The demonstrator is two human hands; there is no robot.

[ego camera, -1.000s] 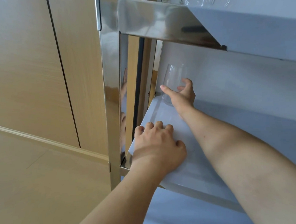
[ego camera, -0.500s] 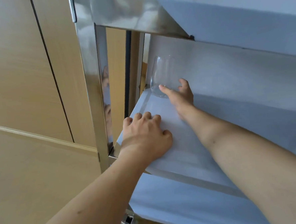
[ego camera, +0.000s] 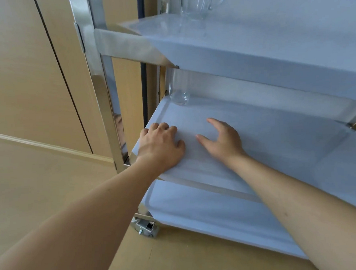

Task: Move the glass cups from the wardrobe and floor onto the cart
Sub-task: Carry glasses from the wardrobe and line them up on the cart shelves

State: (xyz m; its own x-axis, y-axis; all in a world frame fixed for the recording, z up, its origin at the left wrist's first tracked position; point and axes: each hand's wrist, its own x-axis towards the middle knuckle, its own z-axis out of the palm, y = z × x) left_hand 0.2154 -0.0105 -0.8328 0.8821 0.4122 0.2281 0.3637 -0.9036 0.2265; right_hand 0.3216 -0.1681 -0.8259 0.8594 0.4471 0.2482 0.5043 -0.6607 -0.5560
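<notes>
A clear glass cup [ego camera: 178,89] stands upright in the far left corner of the cart's middle shelf [ego camera: 266,129], its top partly hidden by the shelf above. My right hand [ego camera: 221,140] hovers over that shelf, well short of the cup, fingers spread and holding nothing. My left hand [ego camera: 161,146] rests on the shelf's front left corner with its fingers curled flat against the surface. On the top shelf [ego camera: 250,36] stand more clear glasses [ego camera: 200,2], cut off by the frame's upper edge.
The steel cart post [ego camera: 99,98] stands at the left, beside tan wooden wardrobe panels [ego camera: 23,71]. The bottom shelf [ego camera: 209,212] sits below, with a caster wheel [ego camera: 145,226] on the tan floor [ego camera: 51,184].
My right hand has let go of the glass cup and pulled back toward me across the middle shelf. The cup stays in the far corner. My left hand stays on the shelf corner.
</notes>
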